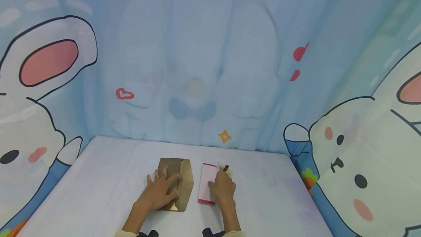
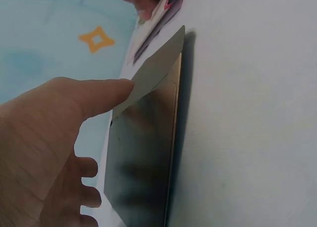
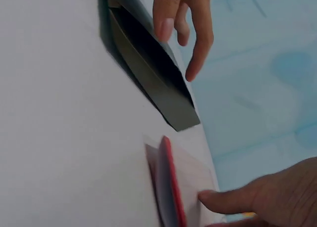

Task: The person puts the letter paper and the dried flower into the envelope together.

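A gold envelope [image 1: 170, 184] lies on the white table with its flap [image 1: 186, 185] folded out to the right. My left hand [image 1: 161, 191] rests over it with spread fingers, and in the left wrist view the thumb [image 2: 106, 94] touches near the flap. Right of the envelope is a folded pale pink card [image 1: 206, 184] with red ends; its layers stand slightly apart in the right wrist view. My right hand [image 1: 223, 187] is at the card's right side, the thumb [image 3: 225, 200] on its face. Small dried flowers [image 1: 227, 170] show beyond that hand's fingers, which are partly hidden.
The white table [image 1: 273, 193] extends to both sides. A light blue curtain [image 1: 197, 65] with cartoon rabbits hangs behind it and along its sides. Dark wrist straps [image 1: 212, 232] show at the lower edge.
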A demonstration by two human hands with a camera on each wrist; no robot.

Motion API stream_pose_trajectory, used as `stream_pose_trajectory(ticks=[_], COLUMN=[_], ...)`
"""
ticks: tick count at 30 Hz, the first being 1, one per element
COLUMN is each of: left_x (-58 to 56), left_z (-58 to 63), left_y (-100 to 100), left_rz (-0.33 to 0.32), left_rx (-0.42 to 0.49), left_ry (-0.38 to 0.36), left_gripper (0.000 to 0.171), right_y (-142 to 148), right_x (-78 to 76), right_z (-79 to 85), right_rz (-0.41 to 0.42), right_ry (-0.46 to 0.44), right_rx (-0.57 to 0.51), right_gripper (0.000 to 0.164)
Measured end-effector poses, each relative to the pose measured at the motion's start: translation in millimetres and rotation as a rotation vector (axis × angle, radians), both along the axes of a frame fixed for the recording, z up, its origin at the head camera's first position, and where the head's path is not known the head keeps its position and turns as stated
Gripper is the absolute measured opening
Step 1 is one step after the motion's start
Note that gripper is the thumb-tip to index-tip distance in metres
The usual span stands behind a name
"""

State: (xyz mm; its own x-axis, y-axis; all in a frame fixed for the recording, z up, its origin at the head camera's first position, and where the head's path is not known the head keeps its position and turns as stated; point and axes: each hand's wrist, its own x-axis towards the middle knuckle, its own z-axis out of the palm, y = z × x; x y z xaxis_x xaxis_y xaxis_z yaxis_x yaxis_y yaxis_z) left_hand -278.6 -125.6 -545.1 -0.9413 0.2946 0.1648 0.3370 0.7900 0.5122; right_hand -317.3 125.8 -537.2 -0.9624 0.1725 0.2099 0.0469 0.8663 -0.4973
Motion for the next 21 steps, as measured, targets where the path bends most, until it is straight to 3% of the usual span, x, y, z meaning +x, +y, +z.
stream_pose_trajectory(ticks=[5,11,15,18,21], left_x=[-1.1,0.2,0.8,0.3,0.7], left_z=[-3.7,-4.0,-3.7,-4.8,-5.4], left_y=[3.6,5.8,5.6,4.5,3.8], left_rz=[0.018,0.025,0.022,0.023,0.025], left_rx=[-0.024,-0.006,0.026,0.034,0.047], left_ry=[0.001,-0.033,-0.062,-0.064,-0.068], left_gripper=[0.063,0.066,0.068,0.067,0.066], right_y=[-4.4,-4.3,3.3,8.5,8.0], right_x=[1.7,0.2,-8.4,-12.6,-3.7], right_z=[-5.1,-8.5,-23.7,-33.9,-20.2], right_rz=[-0.067,-0.088,-0.072,-0.075,-0.112], right_ry=[0.050,0.101,0.146,0.184,0.165], right_rx=[-0.103,-0.201,-0.281,-0.304,-0.357], right_gripper=[0.029,0.023,0.010,0.016,0.014])
